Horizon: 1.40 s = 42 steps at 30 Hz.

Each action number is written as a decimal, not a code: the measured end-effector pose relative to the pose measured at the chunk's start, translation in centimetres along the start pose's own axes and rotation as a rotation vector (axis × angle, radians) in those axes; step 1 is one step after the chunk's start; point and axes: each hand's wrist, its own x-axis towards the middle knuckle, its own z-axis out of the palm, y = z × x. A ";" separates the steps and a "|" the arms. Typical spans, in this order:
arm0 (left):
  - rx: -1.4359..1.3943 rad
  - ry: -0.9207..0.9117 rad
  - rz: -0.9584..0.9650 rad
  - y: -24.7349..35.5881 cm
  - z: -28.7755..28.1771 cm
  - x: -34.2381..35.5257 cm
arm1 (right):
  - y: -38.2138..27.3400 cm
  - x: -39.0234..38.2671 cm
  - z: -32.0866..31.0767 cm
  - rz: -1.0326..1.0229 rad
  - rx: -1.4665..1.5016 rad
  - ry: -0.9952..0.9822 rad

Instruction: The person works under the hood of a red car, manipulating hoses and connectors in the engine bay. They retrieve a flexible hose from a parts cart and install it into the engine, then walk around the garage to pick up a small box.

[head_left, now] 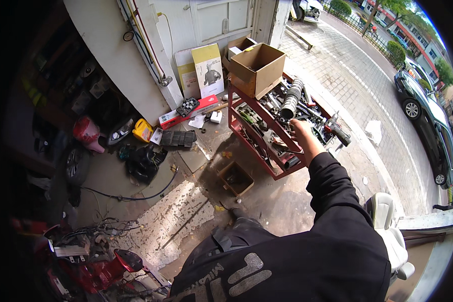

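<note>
My right arm in a black sleeve stretches forward to a red metal tool cart (285,172). Over the cart's crowded top is my right hand (302,133), close to the near end of a grey ribbed cylinder (291,100). Its fingers are mostly hidden, so whether it grips anything is unclear. Loose metal tools are heaped around the hand. To its right, a red and black cordless power tool (336,130) lies at the cart's edge. A brown cardboard box (258,70) sits at the cart's far end. My left hand is out of view.
On the floor are a small open box (235,179), a blue hose (151,197), a yellow jug (142,130) and black plastic parts (145,163). A dismantled red vehicle (93,272) stands lower left. A white seat (389,236) is at right, with parked cars outside.
</note>
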 end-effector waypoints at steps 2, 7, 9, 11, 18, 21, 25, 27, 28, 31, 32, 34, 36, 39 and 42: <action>-0.037 0.044 0.077 2.6 -0.6 0.1 | -0.6 4.3 -1.2 0.022 0.116 -0.036; -0.351 0.119 0.138 12.0 -3.1 -2.4 | -0.6 13.6 1.1 0.084 0.183 -0.104; -0.267 0.144 0.111 15.6 -3.6 -3.1 | -1.1 16.7 2.9 0.202 0.166 -0.053; -0.294 0.115 0.093 17.9 -3.7 -3.1 | -0.8 17.9 3.4 0.184 0.204 -0.158; -0.094 0.050 0.171 16.9 -3.7 -1.7 | -3.6 15.5 -0.9 0.164 0.727 -0.351; -0.118 0.073 0.085 16.6 -3.2 -0.9 | -3.9 13.5 -2.9 0.070 0.896 -0.531; -0.126 0.096 0.084 18.5 -2.5 -0.7 | -5.3 11.0 -4.3 -0.091 0.939 -0.555; -0.119 0.116 0.122 20.3 -2.6 -0.9 | -6.8 9.0 -5.1 -0.147 0.936 -0.621; -0.064 0.120 0.142 21.5 -2.7 -1.1 | -7.5 7.6 -5.3 -0.193 0.940 -0.746; -0.115 0.121 0.206 25.3 -3.2 -2.8 | -9.7 1.8 -4.2 -0.326 0.910 -0.944; -0.137 0.124 0.188 27.0 -3.4 -3.4 | -10.1 -0.6 -3.5 -0.318 0.900 -0.917; -0.170 0.146 0.255 30.7 -4.5 -4.6 | -11.6 -5.4 -0.9 -0.348 0.865 -1.074; -0.229 0.152 0.310 34.9 -6.2 -6.2 | -12.5 -10.5 2.7 -0.327 0.866 -1.125; -0.289 0.277 0.542 41.2 -9.3 -9.9 | -13.5 -17.8 9.1 -0.254 0.773 -1.530; -0.716 0.067 0.696 46.0 -11.9 -14.2 | -12.6 -25.1 15.7 -0.132 0.671 -1.785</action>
